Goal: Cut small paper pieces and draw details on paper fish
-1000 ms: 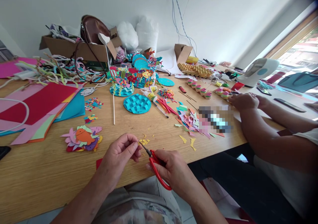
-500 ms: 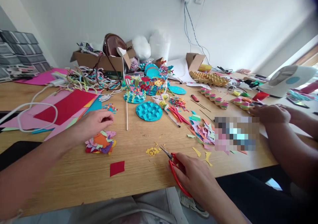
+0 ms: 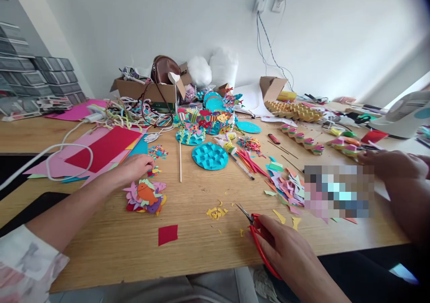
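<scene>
My right hand (image 3: pixel 278 242) holds a pair of red-handled scissors (image 3: pixel 260 244), its narrow blades pointing up and left over the table. Yellow paper snippets (image 3: pixel 217 213) lie just left of the blade tips. Farther left, my left hand (image 3: pixel 138 166) has its fingers curled together; what they hold, if anything, is hidden. Small yellow and colored bits (image 3: pixel 155 171) lie by its fingertips, with a heap of tiny confetti-like pieces (image 3: pixel 157 151) behind. Below that hand is a pile of paper fish cutouts (image 3: pixel 146 195), an orange one on top. A red paper square (image 3: pixel 168 235) lies near the front edge.
Behind stands a turquoise corrugated disc (image 3: pixel 210 155) beside a decorated fish piece (image 3: pixel 190 136) and a wooden stick (image 3: pixel 180 162). Paper scraps (image 3: pixel 290 186) spread to the right, near another person's hands (image 3: pixel 396 164). A white cable (image 3: pixel 69 145) loops over colored paper sheets at left.
The view has shifted, so most things appear lower and farther right. My left hand has drawn back slightly to the left, and small yellow bits now show beside its fingertips.
</scene>
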`<state>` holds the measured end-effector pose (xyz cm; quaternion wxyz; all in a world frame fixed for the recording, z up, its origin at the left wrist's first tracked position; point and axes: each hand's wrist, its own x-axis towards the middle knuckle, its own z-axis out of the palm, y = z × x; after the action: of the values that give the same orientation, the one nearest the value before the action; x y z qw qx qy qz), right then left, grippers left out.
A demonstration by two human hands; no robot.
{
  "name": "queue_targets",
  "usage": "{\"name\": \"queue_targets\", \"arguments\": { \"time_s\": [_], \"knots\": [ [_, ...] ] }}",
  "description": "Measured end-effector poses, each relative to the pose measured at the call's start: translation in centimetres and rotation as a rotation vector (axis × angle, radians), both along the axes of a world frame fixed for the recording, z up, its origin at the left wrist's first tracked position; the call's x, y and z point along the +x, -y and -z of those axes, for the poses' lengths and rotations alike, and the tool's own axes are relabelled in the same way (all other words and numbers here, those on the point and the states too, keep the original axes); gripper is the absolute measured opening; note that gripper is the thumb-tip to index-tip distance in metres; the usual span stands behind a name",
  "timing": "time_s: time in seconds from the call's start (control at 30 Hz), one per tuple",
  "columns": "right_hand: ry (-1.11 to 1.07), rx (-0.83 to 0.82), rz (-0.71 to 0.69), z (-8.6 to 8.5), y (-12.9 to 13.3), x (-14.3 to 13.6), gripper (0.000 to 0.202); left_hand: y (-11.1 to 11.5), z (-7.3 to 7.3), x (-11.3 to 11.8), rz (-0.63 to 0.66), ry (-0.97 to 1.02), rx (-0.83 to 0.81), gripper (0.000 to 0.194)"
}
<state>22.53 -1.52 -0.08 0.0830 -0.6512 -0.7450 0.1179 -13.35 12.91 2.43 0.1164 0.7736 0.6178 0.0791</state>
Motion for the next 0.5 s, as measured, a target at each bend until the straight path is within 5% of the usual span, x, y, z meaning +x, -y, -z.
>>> {"name": "queue_targets", "arguments": {
  "time_s": [0.17, 0.3, 0.5],
  "knots": [
    [0.041, -0.040, -0.032, -0.8, 0.4, -1.0, 0.011, 0.5, -0.7, 0.4, 0.020, -0.016, 0.039, 0.017],
    [-0.002, -0.071, -0.102, -1.0, 0.8, -1.3, 0.011, 3.0, -1.4, 2.6, 0.096, 0.049, 0.095, 0.019],
    [-0.027, 0.112, 0.201, -0.4, 0.2, 2.5, 0.009, 9.7, -2.2, 7.8, 0.369, 0.252, 0.003, 0.025]
  ]
}}
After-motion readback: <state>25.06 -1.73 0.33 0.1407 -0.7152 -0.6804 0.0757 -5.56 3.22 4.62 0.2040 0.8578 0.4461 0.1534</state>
